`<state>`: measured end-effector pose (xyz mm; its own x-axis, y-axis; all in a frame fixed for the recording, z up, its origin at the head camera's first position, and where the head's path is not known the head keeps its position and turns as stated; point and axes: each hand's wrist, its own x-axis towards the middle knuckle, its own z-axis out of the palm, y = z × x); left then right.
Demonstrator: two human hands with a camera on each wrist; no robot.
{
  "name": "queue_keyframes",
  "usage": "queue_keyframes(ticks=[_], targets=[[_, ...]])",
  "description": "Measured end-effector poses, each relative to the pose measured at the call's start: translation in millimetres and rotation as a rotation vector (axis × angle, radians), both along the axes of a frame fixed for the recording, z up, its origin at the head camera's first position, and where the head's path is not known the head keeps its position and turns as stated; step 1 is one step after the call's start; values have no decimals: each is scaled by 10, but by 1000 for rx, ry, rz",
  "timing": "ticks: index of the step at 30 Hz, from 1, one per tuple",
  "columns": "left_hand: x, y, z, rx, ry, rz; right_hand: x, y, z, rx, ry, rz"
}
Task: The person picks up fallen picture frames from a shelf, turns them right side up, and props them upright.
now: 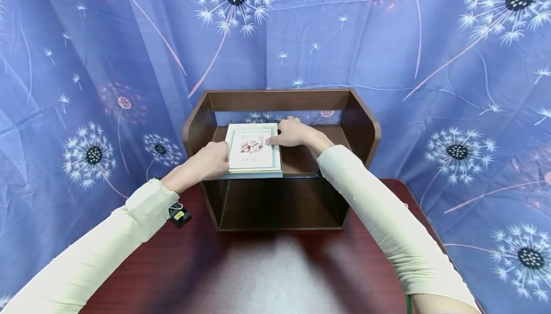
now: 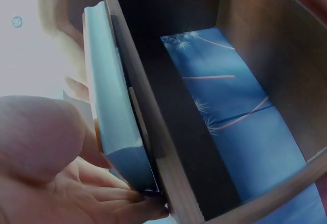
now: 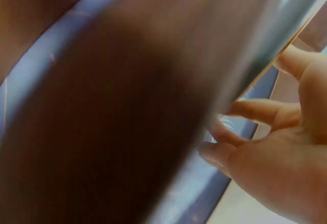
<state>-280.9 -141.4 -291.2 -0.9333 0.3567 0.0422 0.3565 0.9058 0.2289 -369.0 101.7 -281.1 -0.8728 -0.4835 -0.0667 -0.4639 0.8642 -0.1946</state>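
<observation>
At the brown shelf (image 1: 301,163)'s upper level, a book stack (image 1: 251,158) (flowers printed on top) lies flat, the left hand (image 1: 213,158) gripping its edge at nine o'clock, the right hand (image 1: 293,132) holding it at two, thumb on the cover. Toward six spreads a red table (image 1: 267,271); at twelve hangs a blue curtain (image 1: 310,32).

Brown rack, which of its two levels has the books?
The upper level: the books are there between the left hand and right hand, while the lower level shows none.
</observation>
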Motion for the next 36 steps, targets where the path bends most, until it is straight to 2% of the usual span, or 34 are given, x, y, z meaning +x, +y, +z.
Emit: queue_keyframes(ticks=[11, 16, 20, 29, 36], targets=[[61, 40, 55, 133, 141, 38, 69, 38, 35, -147, -16, -95], [122, 22, 38, 216, 161, 78, 111, 28, 85, -258, -32, -109], [157, 9, 22, 290, 173, 85, 148, 40, 131, -327, -36, -107], [202, 14, -20, 394, 258, 117, 214, 106, 266, -607, -153, -73], [189, 24, 5, 421, 335, 132, 247, 139, 351, -743, -193, -104]])
